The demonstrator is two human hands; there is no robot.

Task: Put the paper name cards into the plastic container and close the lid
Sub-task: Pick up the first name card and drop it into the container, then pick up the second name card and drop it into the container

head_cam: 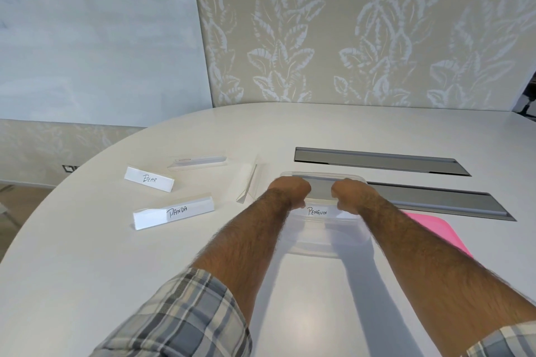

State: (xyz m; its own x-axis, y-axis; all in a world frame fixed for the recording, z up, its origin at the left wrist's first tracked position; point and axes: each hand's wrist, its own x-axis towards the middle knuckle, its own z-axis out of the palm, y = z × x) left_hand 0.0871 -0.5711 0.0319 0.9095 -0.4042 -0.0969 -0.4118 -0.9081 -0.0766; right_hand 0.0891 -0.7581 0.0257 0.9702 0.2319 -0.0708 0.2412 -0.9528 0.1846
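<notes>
A clear plastic container (317,251) stands on the white table in front of me. Both my hands are curled over it. My left hand (290,190) and my right hand (352,193) each grip one end of the white "Penguin" card (317,211), which sits inside the container's opening. To the left lie a "Bear" card (149,179) and a "Panda" card (174,211), the latter partly inside a clear holder. The pink lid (435,230) lies flat to the right of the container, partly hidden by my right forearm.
Two empty clear card holders lie on the table, one at the back left (198,161) and one (246,182) just left of my left hand. Two grey cable slots (377,161) run behind the container. The table's curved edge (87,162) is at the left.
</notes>
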